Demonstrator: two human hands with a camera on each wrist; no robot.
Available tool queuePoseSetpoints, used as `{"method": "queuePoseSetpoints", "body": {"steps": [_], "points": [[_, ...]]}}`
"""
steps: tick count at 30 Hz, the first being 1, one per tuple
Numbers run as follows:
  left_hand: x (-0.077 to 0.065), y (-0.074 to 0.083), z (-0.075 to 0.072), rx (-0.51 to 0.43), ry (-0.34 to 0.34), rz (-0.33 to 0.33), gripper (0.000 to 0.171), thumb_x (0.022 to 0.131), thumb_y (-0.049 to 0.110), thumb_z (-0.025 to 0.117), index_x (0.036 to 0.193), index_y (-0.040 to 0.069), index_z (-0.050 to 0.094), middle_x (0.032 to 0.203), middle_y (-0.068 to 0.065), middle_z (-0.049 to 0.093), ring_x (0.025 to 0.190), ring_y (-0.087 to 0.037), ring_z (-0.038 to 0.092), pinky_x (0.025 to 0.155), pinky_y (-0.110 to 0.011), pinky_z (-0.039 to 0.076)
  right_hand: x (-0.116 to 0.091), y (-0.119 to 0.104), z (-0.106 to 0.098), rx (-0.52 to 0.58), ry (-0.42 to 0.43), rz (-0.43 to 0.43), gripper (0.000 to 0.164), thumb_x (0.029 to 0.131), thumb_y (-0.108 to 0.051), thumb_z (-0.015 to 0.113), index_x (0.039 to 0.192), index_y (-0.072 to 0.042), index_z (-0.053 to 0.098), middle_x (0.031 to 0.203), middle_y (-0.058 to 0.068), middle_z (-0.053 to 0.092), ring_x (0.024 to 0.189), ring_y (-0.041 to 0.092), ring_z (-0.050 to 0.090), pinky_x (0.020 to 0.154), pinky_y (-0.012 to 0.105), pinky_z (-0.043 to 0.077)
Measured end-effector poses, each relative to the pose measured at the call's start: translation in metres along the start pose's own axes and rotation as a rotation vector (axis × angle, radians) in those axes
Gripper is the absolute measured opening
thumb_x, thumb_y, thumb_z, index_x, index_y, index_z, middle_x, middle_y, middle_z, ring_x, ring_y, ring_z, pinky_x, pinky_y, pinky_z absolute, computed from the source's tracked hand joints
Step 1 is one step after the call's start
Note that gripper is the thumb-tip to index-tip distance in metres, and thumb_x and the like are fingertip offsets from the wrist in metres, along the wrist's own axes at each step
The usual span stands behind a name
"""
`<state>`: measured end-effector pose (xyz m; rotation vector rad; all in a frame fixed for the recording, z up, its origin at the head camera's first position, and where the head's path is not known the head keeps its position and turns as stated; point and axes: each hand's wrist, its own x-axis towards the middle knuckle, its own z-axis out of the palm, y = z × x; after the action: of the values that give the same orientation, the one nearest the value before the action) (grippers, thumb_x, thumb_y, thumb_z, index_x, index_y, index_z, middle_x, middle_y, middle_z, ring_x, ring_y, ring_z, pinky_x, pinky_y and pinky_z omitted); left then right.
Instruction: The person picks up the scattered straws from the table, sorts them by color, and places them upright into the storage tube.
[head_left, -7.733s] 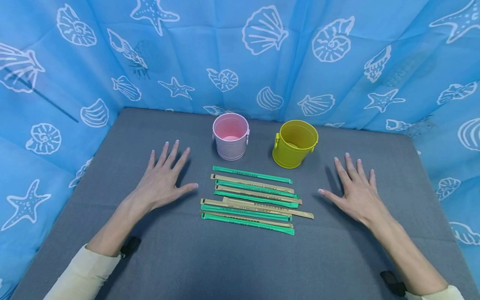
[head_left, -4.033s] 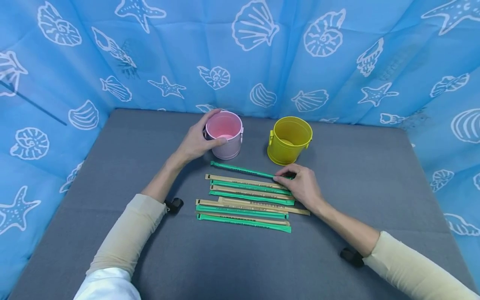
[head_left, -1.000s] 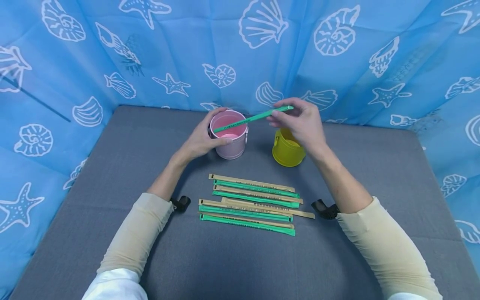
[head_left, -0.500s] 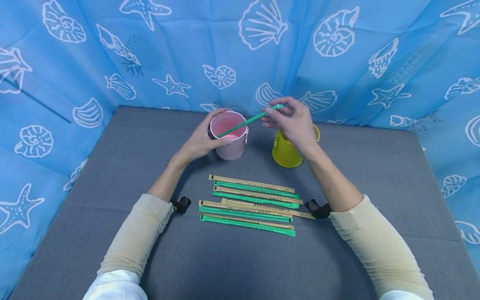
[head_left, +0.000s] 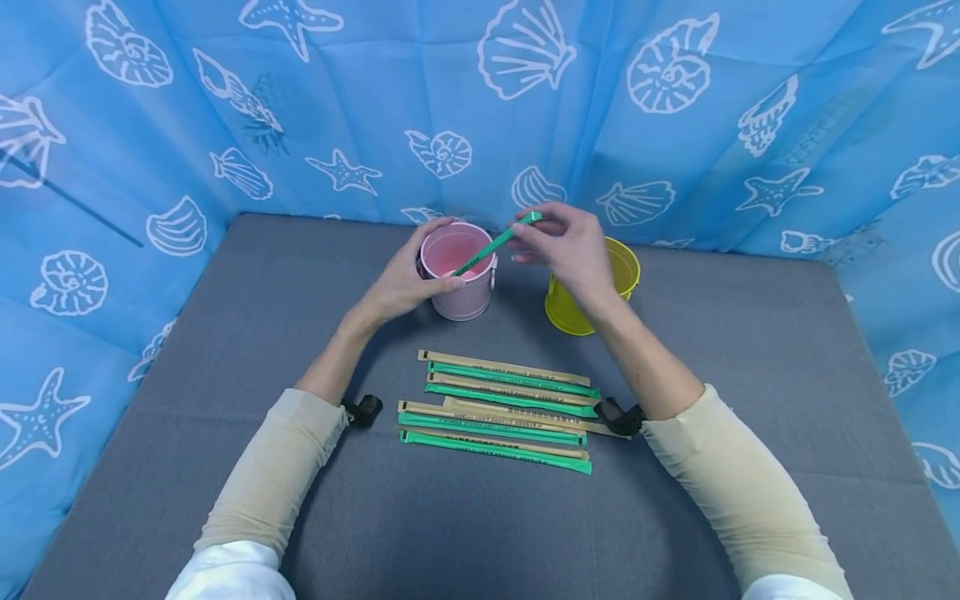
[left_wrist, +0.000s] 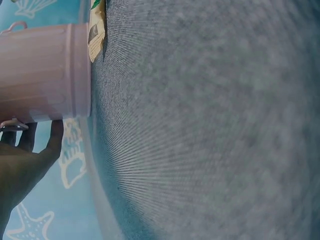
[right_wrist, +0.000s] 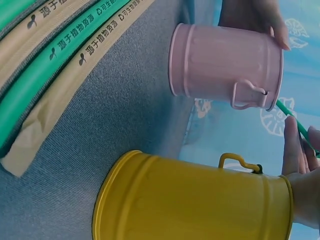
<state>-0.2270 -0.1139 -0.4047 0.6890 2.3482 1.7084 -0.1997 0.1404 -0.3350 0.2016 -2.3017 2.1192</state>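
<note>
My left hand point(head_left: 399, 282) holds the pink bucket point(head_left: 461, 302), its thumb over the near rim and its fingers round the far left side. In the left wrist view, fingers point(left_wrist: 54, 139) touch the bucket's wall. My right hand point(head_left: 576, 248) pinches a green paper-wrapped straw point(head_left: 491, 247) near its upper end. That straw slants down to the left, its lower end inside the pink bucket. In the right wrist view the same straw point(right_wrist: 284, 108) crosses the bucket's rim, and its lower part is hidden by the wall.
A yellow bucket point(head_left: 568, 310) stands right of the pink one, partly under my right forearm. Several green and tan wrapped straws point(head_left: 495, 421) lie side by side on the grey table point(head_left: 480, 525) in front. A blue shell-patterned curtain point(head_left: 420, 92) hangs behind.
Both hands left the table; the left took hold of the pink bucket. The right picked up the farthest green straw, carried it over, then moved left, tilting it more steeply into the bucket.
</note>
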Motion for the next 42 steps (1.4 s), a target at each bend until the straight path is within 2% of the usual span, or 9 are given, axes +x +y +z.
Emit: {"method": "queuePoseSetpoints", "body": {"steps": [6,11,18,23,29,37,42], "points": [[0.0,0.001,0.001,-0.003,-0.007,-0.006,0.087,0.082,0.02,0.081,0.153,0.021,0.03,0.145,-0.007,0.044,0.129,-0.023,0.047,0.105,-0.047,0.041,-0.001,0.001,-0.001,-0.029,-0.001,0.029,0.029,0.09,-0.015,0.074,0.114,-0.002,0.068,0.105,0.016,0.072,0.095,0.029,0.072,0.075,0.035,0.059],[0.001,0.001,0.001,-0.008,-0.012,-0.001,0.088,0.081,0.023,0.081,0.153,0.02,0.031,0.145,-0.008,0.044,0.129,-0.023,0.046,0.105,-0.047,0.041,-0.002,-0.002,-0.003,-0.052,0.003,0.012,0.031,0.089,-0.015,0.076,0.116,-0.002,0.067,0.104,0.015,0.072,0.093,0.031,0.072,0.075,0.035,0.059],[0.001,0.0,0.0,-0.004,0.0,-0.012,0.088,0.082,0.019,0.081,0.153,0.02,0.031,0.145,-0.007,0.045,0.13,-0.022,0.046,0.105,-0.047,0.041,-0.004,-0.01,-0.013,-0.078,0.043,-0.029,0.033,0.089,-0.016,0.076,0.118,-0.003,0.068,0.105,0.015,0.072,0.083,0.024,0.074,0.075,0.034,0.059],[0.001,0.002,0.0,-0.001,0.008,-0.023,0.087,0.082,0.019,0.082,0.153,0.022,0.032,0.144,-0.006,0.046,0.128,-0.02,0.047,0.105,-0.046,0.042,-0.008,-0.015,-0.022,-0.118,0.057,-0.039,0.037,0.089,-0.019,0.076,0.121,-0.003,0.067,0.112,0.015,0.07,0.087,0.02,0.073,0.079,0.033,0.058],[0.0,0.004,-0.001,0.0,0.004,-0.047,0.088,0.082,0.018,0.082,0.153,0.021,0.031,0.146,-0.008,0.044,0.13,-0.023,0.046,0.106,-0.048,0.04,-0.017,-0.017,-0.031,-0.182,0.062,-0.106,0.035,0.091,-0.019,0.074,0.121,-0.004,0.067,0.114,0.012,0.07,0.092,0.017,0.071,0.084,0.03,0.056],[-0.004,0.021,-0.001,-0.018,-0.026,-0.034,0.087,0.083,0.009,0.078,0.154,0.006,0.026,0.147,-0.021,0.04,0.133,-0.038,0.043,0.107,-0.056,0.037,-0.03,-0.017,-0.042,-0.18,0.09,-0.2,0.029,0.095,-0.016,0.068,0.121,-0.002,0.066,0.117,0.011,0.068,0.1,0.02,0.07,0.088,0.032,0.055],[-0.001,0.011,0.0,-0.023,-0.023,-0.023,0.089,0.083,0.009,0.079,0.155,0.011,0.026,0.148,-0.018,0.04,0.133,-0.035,0.043,0.107,-0.055,0.037,-0.041,-0.018,-0.047,-0.209,0.107,-0.256,0.028,0.096,-0.013,0.066,0.122,-0.003,0.066,0.115,0.011,0.069,0.1,0.021,0.069,0.089,0.03,0.054]]}}
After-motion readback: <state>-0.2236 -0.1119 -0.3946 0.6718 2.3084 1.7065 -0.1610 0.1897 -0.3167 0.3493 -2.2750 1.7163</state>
